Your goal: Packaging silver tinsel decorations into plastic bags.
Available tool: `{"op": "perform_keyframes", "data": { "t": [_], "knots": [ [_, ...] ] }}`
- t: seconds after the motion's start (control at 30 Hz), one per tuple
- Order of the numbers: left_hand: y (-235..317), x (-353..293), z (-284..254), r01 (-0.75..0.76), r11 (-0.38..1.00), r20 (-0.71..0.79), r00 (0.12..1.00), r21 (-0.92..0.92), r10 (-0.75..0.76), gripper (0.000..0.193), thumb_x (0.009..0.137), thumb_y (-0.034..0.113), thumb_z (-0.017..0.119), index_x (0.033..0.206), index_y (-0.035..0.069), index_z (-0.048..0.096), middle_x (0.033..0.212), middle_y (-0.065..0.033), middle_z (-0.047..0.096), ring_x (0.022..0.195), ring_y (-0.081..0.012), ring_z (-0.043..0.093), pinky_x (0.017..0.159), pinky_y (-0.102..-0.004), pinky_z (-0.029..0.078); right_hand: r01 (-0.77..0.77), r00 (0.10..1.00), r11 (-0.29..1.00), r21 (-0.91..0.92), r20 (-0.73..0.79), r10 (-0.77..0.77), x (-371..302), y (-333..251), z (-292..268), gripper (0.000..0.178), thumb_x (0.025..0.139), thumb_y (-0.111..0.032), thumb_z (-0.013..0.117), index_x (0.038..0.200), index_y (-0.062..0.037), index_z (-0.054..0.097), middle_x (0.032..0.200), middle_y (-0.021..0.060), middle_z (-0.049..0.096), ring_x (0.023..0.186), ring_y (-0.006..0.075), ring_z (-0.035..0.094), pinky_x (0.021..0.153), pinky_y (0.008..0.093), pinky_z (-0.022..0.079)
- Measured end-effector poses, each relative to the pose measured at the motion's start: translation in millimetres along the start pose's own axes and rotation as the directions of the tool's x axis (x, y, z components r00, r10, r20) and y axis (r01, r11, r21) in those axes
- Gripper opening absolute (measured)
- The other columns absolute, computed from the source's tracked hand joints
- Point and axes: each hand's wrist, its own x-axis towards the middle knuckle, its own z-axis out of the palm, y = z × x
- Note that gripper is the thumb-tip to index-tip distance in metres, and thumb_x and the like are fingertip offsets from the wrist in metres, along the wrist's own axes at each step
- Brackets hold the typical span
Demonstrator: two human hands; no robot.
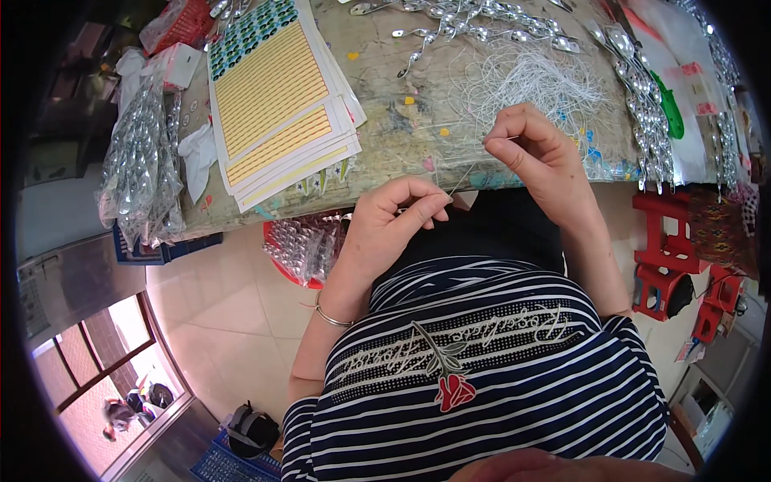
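Above the table's near edge, my left hand is closed in a pinch, thumb against forefinger, on a thin white string. My right hand, higher and to the right, pinches what looks like the same string between thumb and forefinger. A small pale piece shows just beside my left fingertips; whether it hangs from the string I cannot tell. Beyond my right hand lies a loose tangled heap of white strings. Silvery twisted metal strips with holes are spread behind that heap.
Printed sticker sheets are stacked at the left of the worn table. Bagged silvery strips hang over its left edge. More strips and a green tool lie at right. Red stools and a red basin stand below.
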Motion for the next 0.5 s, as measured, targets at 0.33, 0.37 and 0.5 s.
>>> {"op": "perform_keyframes", "data": {
  "t": [0.33,0.37,0.5],
  "knots": [
    [-1.7,-1.1,1.4,0.022,1.0,0.029,0.999,0.005,-0.023,0.008,0.089,0.006,0.06,0.093,0.001,0.065,0.079,-0.0025,0.064,0.07,-0.0064,0.056,0.065,-0.0193,0.046,-0.212,0.977,0.879,0.428,0.08,0.196,2.4,6.5,4.5,0.012,0.089,-0.013,0.062,0.092,-0.0015,0.064,0.093,0.0021,0.057,0.076,0.0091,0.053,0.07,0.0237,0.043],
    [-2.2,-1.1,1.0,0.027,1.0,0.029,0.999,0.005,-0.027,0.009,0.089,0.007,0.06,0.093,0.001,0.065,0.079,-0.0025,0.064,0.07,-0.0064,0.056,0.065,-0.0193,0.046,-0.213,0.977,0.878,0.428,0.081,0.197,2.7,5.8,5.8,0.012,0.089,-0.013,0.062,0.092,-0.0015,0.064,0.093,0.0021,0.057,0.076,0.0091,0.053,0.07,0.0237,0.043],
    [-2.7,-1.3,1.0,0.029,0.999,0.029,0.999,0.027,-0.03,0.009,0.089,0.007,0.06,0.093,0.001,0.065,0.079,-0.0024,0.064,0.07,-0.0065,0.056,0.065,-0.0194,0.046,-0.233,0.971,0.841,0.488,0.075,0.226,3.5,5.5,8.3,0.017,0.092,-0.016,0.059,0.097,-0.001,0.065,0.092,0.0055,0.063,0.078,0.0109,0.058,0.071,0.0244,0.046]
  ]
}}
